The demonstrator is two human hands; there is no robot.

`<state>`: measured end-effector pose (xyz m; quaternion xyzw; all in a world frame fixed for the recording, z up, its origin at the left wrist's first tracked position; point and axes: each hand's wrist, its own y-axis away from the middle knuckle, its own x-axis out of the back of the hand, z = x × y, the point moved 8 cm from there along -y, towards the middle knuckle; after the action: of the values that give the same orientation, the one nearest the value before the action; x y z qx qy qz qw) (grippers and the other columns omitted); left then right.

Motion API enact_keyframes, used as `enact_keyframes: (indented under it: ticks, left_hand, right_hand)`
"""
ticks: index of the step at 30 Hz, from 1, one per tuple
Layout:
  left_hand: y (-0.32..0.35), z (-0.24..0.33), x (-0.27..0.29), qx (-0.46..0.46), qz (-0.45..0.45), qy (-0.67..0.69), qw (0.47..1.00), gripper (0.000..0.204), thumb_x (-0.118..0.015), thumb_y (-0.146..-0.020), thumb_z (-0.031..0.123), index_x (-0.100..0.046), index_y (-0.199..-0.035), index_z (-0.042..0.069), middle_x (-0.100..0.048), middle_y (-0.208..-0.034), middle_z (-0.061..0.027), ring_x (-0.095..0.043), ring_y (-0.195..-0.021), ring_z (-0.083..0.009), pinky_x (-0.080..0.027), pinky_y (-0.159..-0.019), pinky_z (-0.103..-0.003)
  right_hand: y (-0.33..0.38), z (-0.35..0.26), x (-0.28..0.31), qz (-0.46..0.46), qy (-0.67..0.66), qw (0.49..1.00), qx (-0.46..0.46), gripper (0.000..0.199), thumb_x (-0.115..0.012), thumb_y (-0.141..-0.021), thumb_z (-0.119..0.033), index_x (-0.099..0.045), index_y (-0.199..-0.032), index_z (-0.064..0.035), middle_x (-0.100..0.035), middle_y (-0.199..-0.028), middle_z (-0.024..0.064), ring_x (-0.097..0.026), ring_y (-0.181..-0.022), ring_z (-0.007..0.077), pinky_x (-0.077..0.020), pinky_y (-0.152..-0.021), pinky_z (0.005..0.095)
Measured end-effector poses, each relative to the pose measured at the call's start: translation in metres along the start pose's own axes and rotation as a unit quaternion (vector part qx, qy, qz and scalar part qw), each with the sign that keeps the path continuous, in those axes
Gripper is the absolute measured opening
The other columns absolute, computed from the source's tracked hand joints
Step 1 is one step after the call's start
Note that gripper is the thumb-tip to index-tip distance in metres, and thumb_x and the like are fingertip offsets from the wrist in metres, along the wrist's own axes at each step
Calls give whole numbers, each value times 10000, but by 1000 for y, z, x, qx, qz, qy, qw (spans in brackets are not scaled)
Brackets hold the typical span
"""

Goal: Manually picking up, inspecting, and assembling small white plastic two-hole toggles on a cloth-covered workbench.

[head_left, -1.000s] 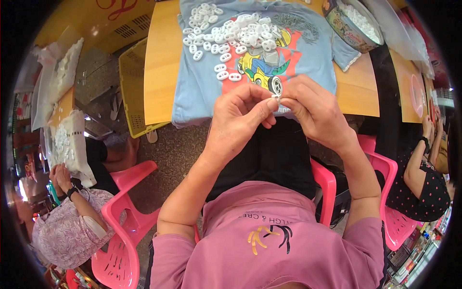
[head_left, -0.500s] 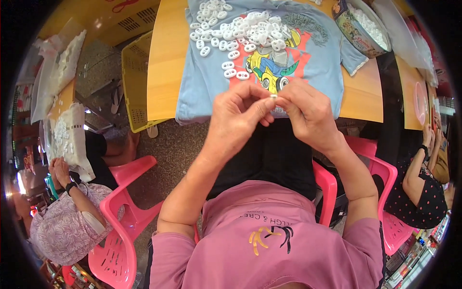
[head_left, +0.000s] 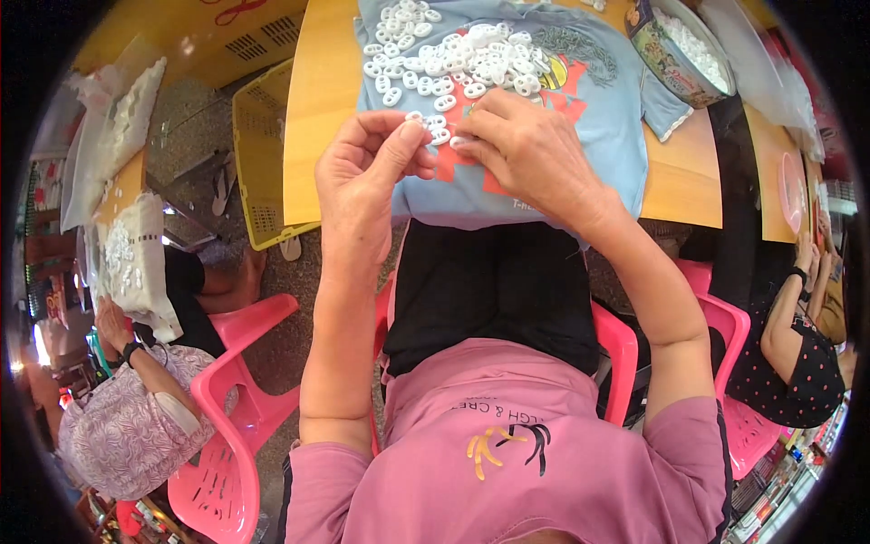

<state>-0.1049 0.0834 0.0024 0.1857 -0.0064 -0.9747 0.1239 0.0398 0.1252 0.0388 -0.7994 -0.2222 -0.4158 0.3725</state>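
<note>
My left hand [head_left: 370, 168] pinches a white oval plastic piece with two holes [head_left: 414, 116] between thumb and index finger, just above the blue printed cloth [head_left: 426, 195]. Close beside it, my right hand [head_left: 535, 150] reaches over the cloth with closed fingertips on another white oval piece [head_left: 456, 142]. More loose white ovals [head_left: 439, 136] lie between the two hands. Behind them spreads a heap of the same pieces [head_left: 489, 59]. A pile of small dark, thin parts [head_left: 589, 54], too small to name, lies to the right of that heap.
A printed tin [head_left: 666, 59] full of small white parts stands at the table's [head_left: 313, 136] far right. Left of the table is a yellow plastic crate [head_left: 258, 163]. Co-workers sit on pink chairs [head_left: 217, 435] at both sides, a person's hand [head_left: 113, 322] showing at left.
My hands have parted from the small white piece they pinched together. The left moved left and forward; the right moved forward and left to the loose ovals.
</note>
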Motion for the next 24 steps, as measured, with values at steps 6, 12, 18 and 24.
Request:
enact_keyframes:
  ticks: [6, 12, 18, 24]
  left_hand:
    - [4, -7, -14, 10, -22, 15, 1000, 152, -664, -904, 87, -599, -974, -33, -665, -845, -95, -626, -690, -128, -522, -641, -255]
    - [14, -11, -32, 34, -48, 19, 998, 148, -663, -901, 84, -598, -972, -30, -664, -841, -96, -614, -676, -119, -509, -628, -246]
    - [20, -12, -40, 38, -46, 32, 998, 141, -657, -903, 75, -594, -970, -32, -663, -843, -98, -617, -676, -119, -507, -620, -245]
    - [23, -9, -44, 26, -38, 56, 997, 144, -650, -908, 73, -583, -981, -32, -663, -834, -98, -626, -686, -124, -509, -624, -245]
  right_hand:
    - [16, 24, 5, 23, -235, 958, -164, 191, -702, -863, -93, -652, -1009, 21, -640, -802, 37, -583, -660, 107, -456, -576, 259]
    - [29, 29, 13, 69, -479, 836, -260, 234, -664, -914, -89, -647, -1104, 46, -641, -843, 28, -548, -679, 63, -450, -609, 199]
    - [34, 19, 20, 96, -496, 824, -255, 232, -657, -919, -87, -645, -1109, 46, -640, -852, 37, -549, -677, 68, -452, -614, 198]
    - [36, 15, 22, 119, -486, 823, -269, 240, -655, -919, -87, -635, -1123, 38, -642, -848, 34, -556, -675, 65, -457, -613, 197]
